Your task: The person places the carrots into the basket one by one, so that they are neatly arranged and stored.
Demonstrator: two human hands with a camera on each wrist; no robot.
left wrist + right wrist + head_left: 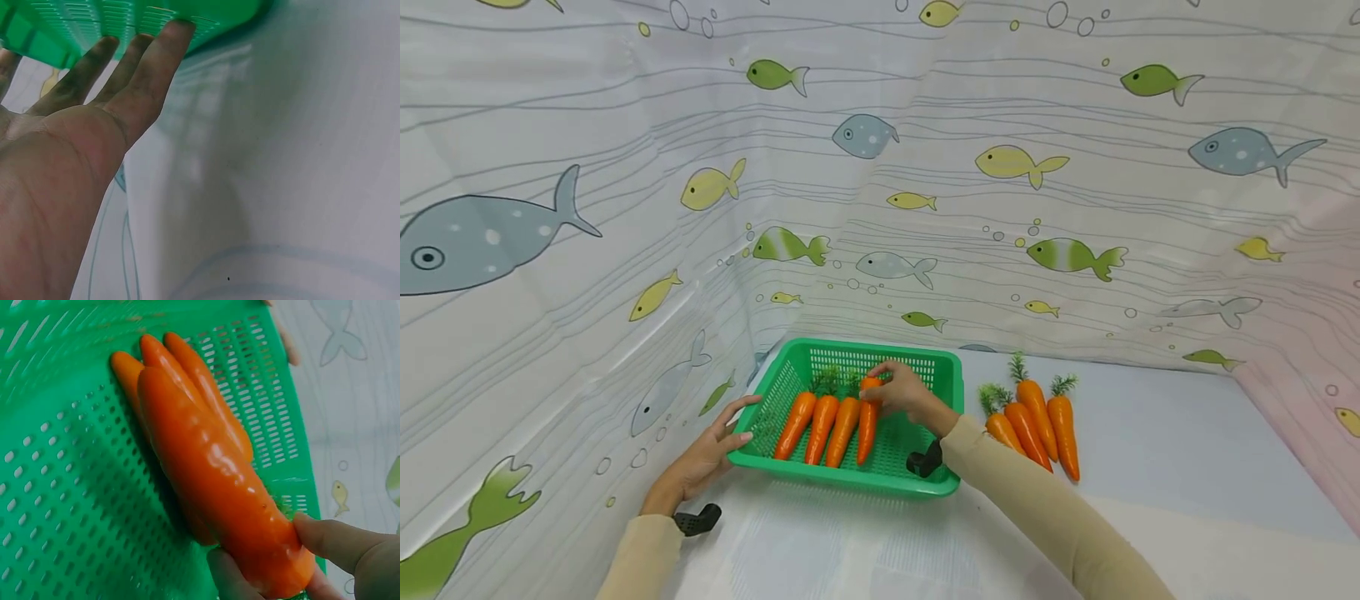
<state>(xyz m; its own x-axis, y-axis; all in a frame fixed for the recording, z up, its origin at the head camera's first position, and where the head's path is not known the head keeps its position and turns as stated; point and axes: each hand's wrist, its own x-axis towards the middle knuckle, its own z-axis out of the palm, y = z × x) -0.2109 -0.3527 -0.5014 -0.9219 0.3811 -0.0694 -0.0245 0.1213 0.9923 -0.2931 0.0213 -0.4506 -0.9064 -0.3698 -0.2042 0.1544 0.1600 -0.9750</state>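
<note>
My right hand [904, 392] pinches an orange carrot [206, 469] near its thick top end, thumb on one side and fingers on the other. It holds this carrot inside a green plastic basket [850, 479], its tip pointing toward the near side. Several more carrots [795, 425] lie side by side in the basket to its left, leafy ends toward the back. My left hand [703, 458] is at the basket's left end. Its fingers are stretched out, with fingertips [178, 31] against the slotted wall.
Right of the basket, several carrots [1030, 421] with green tops lie on the white table [1165, 450]. Fish-printed sheeting [955, 233] rises behind the table and along its left side. A black wrist camera [925, 460] on my right arm overlaps the basket's near right corner.
</note>
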